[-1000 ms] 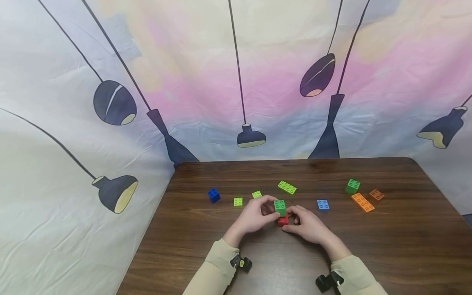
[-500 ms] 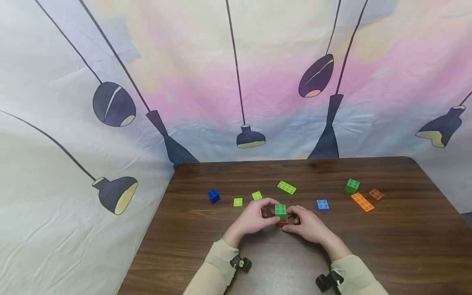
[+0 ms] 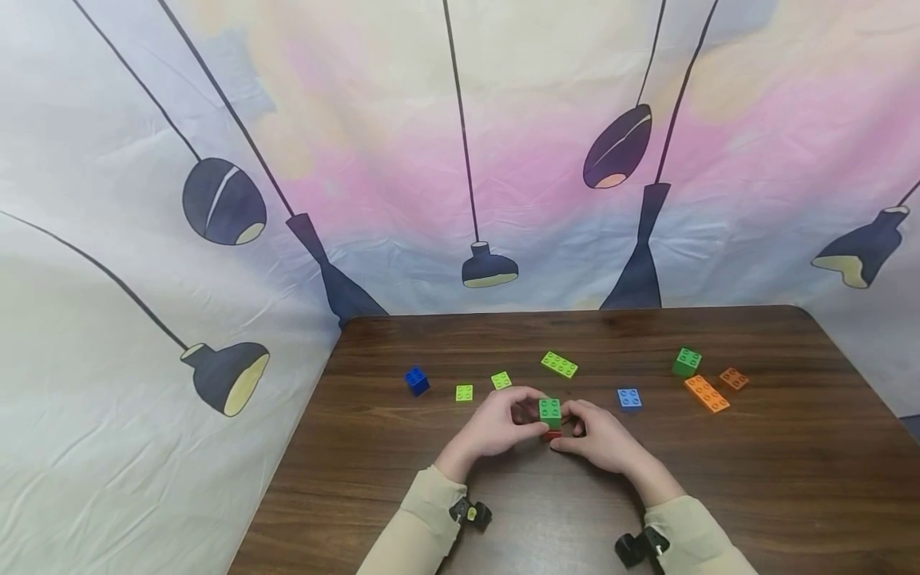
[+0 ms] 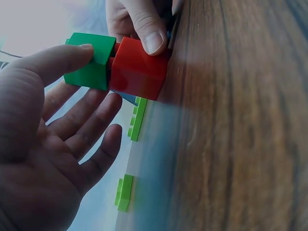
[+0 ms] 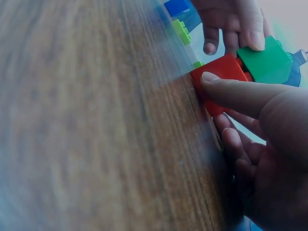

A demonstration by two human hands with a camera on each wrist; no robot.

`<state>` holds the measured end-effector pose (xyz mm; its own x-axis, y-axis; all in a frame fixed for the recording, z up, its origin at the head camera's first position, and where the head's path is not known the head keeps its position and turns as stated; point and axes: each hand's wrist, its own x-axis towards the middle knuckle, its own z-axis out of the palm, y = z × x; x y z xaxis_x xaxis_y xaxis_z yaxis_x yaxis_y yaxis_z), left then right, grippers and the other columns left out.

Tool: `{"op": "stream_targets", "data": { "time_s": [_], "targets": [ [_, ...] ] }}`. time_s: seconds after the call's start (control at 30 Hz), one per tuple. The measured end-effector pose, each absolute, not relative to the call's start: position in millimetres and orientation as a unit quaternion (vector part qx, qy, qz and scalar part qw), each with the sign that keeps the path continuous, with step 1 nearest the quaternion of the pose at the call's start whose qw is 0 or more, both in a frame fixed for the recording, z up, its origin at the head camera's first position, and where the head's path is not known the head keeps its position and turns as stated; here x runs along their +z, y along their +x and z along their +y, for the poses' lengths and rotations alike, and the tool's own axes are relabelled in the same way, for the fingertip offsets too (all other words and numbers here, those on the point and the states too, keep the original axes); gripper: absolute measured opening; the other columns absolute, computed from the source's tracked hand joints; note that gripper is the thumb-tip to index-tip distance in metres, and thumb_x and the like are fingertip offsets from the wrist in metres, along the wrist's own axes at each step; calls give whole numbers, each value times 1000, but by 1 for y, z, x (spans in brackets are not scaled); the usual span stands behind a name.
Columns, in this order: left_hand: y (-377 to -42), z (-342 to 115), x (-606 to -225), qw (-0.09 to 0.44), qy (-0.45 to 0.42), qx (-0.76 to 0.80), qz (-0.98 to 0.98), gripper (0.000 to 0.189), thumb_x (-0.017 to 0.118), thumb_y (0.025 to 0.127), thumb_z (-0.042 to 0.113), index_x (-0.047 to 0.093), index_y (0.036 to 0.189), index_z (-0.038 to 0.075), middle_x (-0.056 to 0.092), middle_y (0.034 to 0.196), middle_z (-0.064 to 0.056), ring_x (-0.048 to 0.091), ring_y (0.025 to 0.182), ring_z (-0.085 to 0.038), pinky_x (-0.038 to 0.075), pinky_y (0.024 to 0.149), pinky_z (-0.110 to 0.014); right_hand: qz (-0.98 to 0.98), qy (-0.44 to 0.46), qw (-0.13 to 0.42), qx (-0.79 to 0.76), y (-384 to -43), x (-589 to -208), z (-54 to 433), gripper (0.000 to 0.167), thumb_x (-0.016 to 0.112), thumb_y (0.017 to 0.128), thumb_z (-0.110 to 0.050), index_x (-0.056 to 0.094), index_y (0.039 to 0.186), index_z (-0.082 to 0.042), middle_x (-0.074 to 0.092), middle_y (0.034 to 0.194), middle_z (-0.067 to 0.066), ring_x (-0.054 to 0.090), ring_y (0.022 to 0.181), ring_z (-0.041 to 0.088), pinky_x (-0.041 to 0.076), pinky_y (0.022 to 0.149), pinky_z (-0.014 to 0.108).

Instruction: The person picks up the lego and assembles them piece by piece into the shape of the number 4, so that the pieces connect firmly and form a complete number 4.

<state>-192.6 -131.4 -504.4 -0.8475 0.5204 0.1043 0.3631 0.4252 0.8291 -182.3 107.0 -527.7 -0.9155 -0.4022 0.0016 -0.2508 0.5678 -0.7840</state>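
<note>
- A green plastic block, square and studded on top (image 3: 549,411), stands just above a red plastic block (image 3: 552,436), near the middle of the table; from the wrists I see red studs in the narrow gap between them.
- The left hand (image 3: 496,425) pinches the green one, its thumb on the near side.
- The right hand (image 3: 604,438) grips the red one down at the tabletop, thumb on the near side too.
- Beyond the hands, to the left, lie two small flat lime-green plates (image 3: 464,393) and a dark blue block (image 3: 417,382).
- Farther back is a long lime-green plate (image 3: 559,365).
- Right of the hands is a light blue flat plate (image 3: 629,399); farther right, a second green block (image 3: 687,362) sits near two orange plates (image 3: 707,394), one long, one short.
- Everything rests on a dark brown wood-grain table (image 3: 791,495), with a lamp-patterned pastel cloth (image 3: 359,120) behind its far edge.
</note>
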Motion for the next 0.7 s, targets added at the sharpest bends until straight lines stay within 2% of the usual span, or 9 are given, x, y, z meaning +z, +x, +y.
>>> {"op": "stream_targets", "data": {
  "time_s": [0.5, 0.7],
  "targets": [
    [-191, -131, -505, 65, 277, 442, 851, 33, 82, 98, 23, 74, 129, 16, 70, 108, 9, 68, 96, -6, 57, 82, -25, 881, -185, 86, -428, -182, -528, 106, 32, 91, 88, -30, 69, 107, -17, 56, 90, -2, 51, 80, 15, 41, 67, 31],
    [-192, -131, -504, 54, 288, 421, 858, 33, 81, 99, 24, 73, 130, 15, 70, 111, 9, 69, 100, -9, 57, 86, -27, 881, -188, 86, -425, -182, -527, 107, 31, 91, 88, -31, 69, 106, -18, 56, 89, -1, 51, 80, 16, 41, 67, 31]
  ]
}}
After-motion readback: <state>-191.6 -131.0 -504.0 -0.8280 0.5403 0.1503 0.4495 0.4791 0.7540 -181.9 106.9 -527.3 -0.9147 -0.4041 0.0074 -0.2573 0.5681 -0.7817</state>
